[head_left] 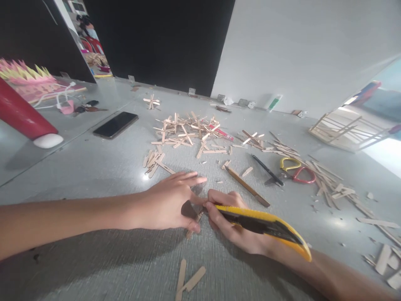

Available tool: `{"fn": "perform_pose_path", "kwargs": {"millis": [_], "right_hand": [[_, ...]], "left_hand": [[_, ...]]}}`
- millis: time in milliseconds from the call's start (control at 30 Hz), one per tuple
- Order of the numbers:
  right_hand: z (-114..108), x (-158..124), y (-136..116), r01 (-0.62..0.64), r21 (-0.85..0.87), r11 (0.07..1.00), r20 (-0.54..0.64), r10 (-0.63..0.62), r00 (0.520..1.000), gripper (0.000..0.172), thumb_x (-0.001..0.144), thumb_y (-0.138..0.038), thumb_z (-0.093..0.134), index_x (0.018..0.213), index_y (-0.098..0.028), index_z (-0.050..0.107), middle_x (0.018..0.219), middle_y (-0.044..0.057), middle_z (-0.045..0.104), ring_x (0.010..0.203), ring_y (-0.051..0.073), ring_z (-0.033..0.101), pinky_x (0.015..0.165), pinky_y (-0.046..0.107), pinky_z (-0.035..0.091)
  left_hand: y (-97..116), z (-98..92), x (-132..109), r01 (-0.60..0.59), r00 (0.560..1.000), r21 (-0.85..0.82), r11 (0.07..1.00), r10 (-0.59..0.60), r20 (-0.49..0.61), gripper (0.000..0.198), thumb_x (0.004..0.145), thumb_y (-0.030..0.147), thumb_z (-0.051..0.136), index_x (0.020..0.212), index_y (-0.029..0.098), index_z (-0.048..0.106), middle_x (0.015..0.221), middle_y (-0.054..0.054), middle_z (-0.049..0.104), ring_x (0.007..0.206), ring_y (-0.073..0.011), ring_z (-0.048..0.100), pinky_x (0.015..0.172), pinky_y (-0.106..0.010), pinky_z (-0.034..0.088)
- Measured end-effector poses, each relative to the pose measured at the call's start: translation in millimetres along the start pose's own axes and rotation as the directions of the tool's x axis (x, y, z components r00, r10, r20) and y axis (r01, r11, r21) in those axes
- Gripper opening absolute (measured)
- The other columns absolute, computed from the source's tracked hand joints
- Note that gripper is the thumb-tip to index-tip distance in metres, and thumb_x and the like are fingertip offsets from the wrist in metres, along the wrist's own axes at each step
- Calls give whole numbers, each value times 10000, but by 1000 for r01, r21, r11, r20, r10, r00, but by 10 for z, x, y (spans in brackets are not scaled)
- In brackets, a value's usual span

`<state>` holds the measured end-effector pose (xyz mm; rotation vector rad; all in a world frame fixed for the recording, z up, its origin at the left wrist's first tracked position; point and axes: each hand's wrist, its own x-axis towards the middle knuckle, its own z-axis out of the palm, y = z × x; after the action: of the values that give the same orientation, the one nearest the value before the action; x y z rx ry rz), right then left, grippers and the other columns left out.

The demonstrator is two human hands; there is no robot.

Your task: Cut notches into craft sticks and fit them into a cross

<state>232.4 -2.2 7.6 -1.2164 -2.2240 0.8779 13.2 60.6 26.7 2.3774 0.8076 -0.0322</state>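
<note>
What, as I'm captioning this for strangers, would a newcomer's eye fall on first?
Probably the yellow and black cutter in the right hand, right of centre in the foreground, its front end close to the left hand. Next might come the wooden sticks scattered on the table beyond the hands, some crossed like stars. The red tube slanting in at the left edge also stands out.

Yellow-and-black cutter (266, 226), tan sticks (196, 279), grey table (125, 267)
</note>
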Motion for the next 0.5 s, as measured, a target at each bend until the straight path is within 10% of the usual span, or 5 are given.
{"fn": "perform_pose_path", "kwargs": {"millis": [500], "right_hand": [[34, 22, 30, -14, 125, 992, -41, 19, 999, 325, 1046, -365, 443, 743, -248, 419, 552, -75, 541, 452, 115, 476, 574, 323, 382]], "left_hand": [[-13, 24, -1, -14, 1000, -30, 999, 14, -24, 389, 799, 587, 819, 1127, 381, 783, 1706, -10, 254, 1575, -374, 155, 1218, -653, 230]]}}
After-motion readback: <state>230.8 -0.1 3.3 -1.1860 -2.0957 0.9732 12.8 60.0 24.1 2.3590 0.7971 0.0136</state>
